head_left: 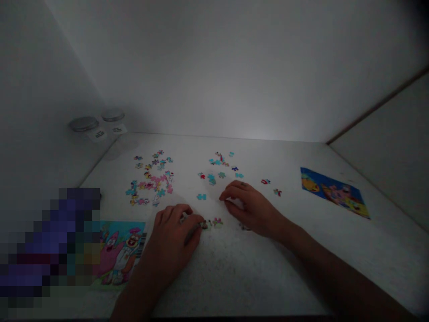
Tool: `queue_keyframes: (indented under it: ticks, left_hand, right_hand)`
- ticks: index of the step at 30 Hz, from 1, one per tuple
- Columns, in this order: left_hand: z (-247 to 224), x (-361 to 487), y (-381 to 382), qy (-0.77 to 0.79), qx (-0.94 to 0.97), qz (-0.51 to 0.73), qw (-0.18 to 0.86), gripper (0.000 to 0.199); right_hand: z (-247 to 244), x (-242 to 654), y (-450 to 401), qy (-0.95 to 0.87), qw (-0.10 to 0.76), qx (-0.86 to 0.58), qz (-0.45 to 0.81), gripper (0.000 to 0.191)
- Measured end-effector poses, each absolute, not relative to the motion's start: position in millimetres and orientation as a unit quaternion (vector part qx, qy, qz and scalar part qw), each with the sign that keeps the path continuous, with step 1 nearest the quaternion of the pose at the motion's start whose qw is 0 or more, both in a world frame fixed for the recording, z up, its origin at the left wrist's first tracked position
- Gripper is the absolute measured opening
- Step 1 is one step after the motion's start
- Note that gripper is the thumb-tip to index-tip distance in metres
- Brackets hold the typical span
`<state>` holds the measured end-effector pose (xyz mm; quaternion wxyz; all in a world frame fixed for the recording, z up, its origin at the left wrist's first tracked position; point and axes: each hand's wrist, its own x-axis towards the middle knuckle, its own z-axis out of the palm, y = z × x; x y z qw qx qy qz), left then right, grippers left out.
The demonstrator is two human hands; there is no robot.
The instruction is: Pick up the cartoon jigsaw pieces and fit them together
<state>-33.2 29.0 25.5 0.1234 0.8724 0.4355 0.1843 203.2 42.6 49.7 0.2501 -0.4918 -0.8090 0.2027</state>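
My left hand (177,228) rests on the white table with its fingers curled and its thumb against a short row of jigsaw puzzle pieces (206,225); part of that row is hidden beneath the hand. A pink and green puzzle piece (217,222) lies at the row's right end. To the right, my right hand (250,205) hovers low, thumb and forefinger drawn together; anything between them is too dark to make out. Partly under its wrist is another piece (245,227). A light-blue piece (201,197) lies between the two hands, farther back.
Many loose pieces (156,181) are spread at the left, with a smaller group (212,179) in the middle. A cartoon picture card (335,192) lies at the right, a cartoon packet (120,250) at the left front. Two lidded jars (113,115) stand at the back left.
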Motion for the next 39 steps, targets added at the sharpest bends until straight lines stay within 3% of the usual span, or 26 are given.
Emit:
queue_keyframes:
  ticks: [21,31,39]
  left_hand:
    - [20,-34,29,0.405,0.882,0.226,0.085,0.024]
    - [15,-35,28,0.374,0.898,0.227,0.05,0.032]
    - [22,-46,30,0.418,0.869,0.259,0.057,0.026]
  right_hand:
    - [57,196,33,-0.857,0.126,-0.443,0.23,0.019]
    - [57,199,36,-0.846,0.151,-0.44,0.262,0.012]
    - [56,241,63,-0.752,0.288,-0.557,0.203,0.009]
